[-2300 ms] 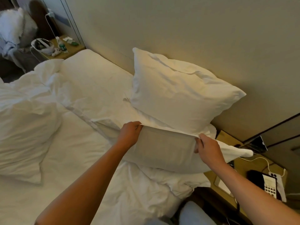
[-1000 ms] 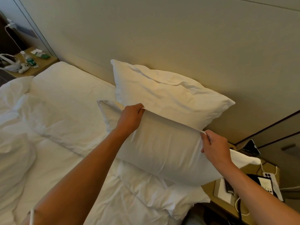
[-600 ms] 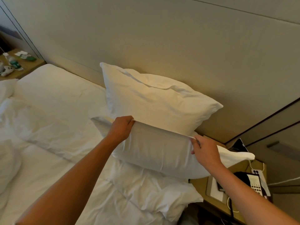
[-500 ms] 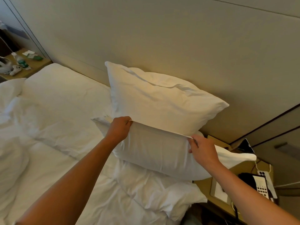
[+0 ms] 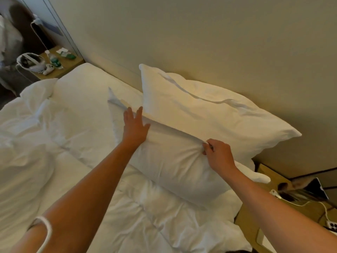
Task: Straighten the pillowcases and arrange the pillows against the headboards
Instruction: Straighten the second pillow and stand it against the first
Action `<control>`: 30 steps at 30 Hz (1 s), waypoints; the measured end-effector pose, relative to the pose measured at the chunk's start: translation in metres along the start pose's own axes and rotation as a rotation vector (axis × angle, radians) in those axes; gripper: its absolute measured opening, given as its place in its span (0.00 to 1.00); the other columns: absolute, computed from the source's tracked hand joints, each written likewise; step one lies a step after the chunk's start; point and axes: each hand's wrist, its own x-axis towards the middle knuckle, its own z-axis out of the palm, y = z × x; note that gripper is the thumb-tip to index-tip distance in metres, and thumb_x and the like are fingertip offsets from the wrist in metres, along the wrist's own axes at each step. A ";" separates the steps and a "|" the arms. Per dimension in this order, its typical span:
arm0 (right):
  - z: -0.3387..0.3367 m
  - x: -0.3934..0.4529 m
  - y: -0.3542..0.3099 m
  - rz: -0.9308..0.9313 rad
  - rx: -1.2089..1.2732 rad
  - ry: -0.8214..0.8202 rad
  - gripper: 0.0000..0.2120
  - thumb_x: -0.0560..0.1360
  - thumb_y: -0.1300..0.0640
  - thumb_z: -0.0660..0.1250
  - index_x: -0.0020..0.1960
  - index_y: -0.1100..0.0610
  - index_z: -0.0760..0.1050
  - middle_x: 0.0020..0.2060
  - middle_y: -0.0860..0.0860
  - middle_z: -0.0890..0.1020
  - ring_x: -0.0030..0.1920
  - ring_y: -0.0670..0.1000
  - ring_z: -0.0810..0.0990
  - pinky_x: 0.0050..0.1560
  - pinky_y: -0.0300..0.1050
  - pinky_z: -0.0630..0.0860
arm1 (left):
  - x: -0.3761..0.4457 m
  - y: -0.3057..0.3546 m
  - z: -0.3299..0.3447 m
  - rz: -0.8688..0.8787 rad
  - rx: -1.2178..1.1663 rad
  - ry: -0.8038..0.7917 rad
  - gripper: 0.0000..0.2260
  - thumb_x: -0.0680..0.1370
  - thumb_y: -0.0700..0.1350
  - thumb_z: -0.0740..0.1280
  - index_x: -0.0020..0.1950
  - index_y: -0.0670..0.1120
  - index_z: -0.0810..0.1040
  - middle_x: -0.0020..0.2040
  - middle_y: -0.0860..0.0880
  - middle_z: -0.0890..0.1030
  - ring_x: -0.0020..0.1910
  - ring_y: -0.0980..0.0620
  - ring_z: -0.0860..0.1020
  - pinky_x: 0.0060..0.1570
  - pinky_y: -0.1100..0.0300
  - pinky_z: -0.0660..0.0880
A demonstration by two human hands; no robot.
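White bedding covers the bed (image 5: 76, 114); the front pillow (image 5: 175, 165), lifted a moment ago, now lies against the back pillow (image 5: 209, 121) at the headboard (image 5: 200, 42). Left hand (image 5: 135, 126) has let go and presses flat; right hand (image 5: 218, 154) fingers still pinch its top edge

No legible text or labels anywhere.

Left hand (image 5: 135, 128) presses flat on front pillow (image 5: 175, 165); right hand (image 5: 219, 154) pinches its top edge.
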 end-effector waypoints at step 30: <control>0.128 0.009 -0.049 -0.480 0.093 -0.263 0.12 0.84 0.52 0.62 0.64 0.51 0.78 0.45 0.54 0.87 0.43 0.58 0.84 0.42 0.51 0.76 | -0.162 -0.078 0.090 -0.395 -0.487 -0.188 0.48 0.71 0.57 0.78 0.82 0.60 0.50 0.81 0.51 0.62 0.75 0.46 0.69 0.71 0.47 0.71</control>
